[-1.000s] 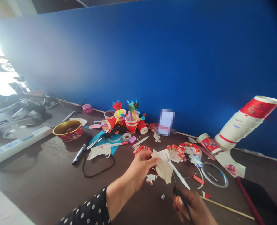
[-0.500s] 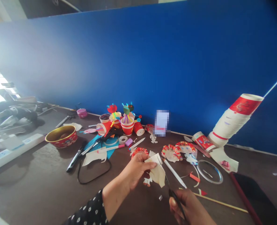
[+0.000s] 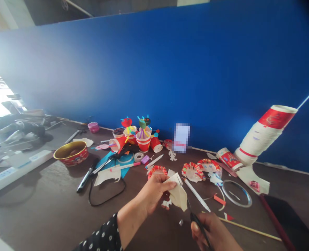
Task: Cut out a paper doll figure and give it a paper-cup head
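My left hand [image 3: 156, 191] is closed on a folded piece of cream paper [image 3: 179, 197], with the thumb lying on top. Black-handled scissors [image 3: 196, 221] are gripped in my right hand [image 3: 213, 232], at the lower right of the paper. Their narrow blades point up along the paper's right edge; whether they touch it I cannot tell. A small paper cutout [image 3: 166, 204] lies partly hidden beneath my left hand. Just left of the scissors is a tiny white scrap [image 3: 180, 222]. A white pencil-like stick [image 3: 196, 195] rests beyond my right hand.
Red paper cups with coloured figures [image 3: 143, 143] stand by the blue partition [image 3: 156, 69]. A gold-lined bowl [image 3: 73, 158] and a power strip [image 3: 21, 170] are left. Rightward are a leaning cup stack [image 3: 266, 134], a tape ring [image 3: 238, 193], a wooden stick [image 3: 250, 229] and a phone [image 3: 290, 216].
The whole view has shifted slightly, so things appear a little further right and lower. Both hands keep their hold on the paper and the scissors, almost unmoved relative to each other.
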### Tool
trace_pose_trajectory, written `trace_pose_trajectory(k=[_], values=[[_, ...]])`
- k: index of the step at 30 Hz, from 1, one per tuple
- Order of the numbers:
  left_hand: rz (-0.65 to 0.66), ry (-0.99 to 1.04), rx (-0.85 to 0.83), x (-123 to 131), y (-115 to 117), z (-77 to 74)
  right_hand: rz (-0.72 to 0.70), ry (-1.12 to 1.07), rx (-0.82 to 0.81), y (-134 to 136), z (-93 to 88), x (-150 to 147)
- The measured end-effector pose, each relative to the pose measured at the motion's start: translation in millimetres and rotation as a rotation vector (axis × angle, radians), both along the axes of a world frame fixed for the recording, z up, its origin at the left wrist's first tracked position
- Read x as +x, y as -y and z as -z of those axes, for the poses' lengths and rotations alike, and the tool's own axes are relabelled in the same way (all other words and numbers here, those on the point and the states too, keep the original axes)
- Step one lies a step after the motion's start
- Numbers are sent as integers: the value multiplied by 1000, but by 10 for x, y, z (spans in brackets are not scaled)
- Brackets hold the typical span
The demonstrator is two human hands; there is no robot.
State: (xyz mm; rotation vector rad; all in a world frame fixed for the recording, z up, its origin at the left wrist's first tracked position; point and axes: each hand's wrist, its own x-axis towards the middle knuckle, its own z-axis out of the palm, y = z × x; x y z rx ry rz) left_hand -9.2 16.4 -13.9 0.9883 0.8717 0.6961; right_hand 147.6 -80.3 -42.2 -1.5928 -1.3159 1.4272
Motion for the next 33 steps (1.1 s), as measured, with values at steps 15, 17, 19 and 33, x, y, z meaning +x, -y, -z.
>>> trace_pose_trajectory(k=[15,17,19,33], values=[[-6,62,-5,8,20,-25,-23,-15,15,16,0,10],[-10,59,4,7,21,-31,-25,-12,1,19,-1,11],[-17,58,15,6,21,-38,-18,-24,3,17,-5,8],[59,25,59,-11,54,-74,58,-128,145,57,53,71]])
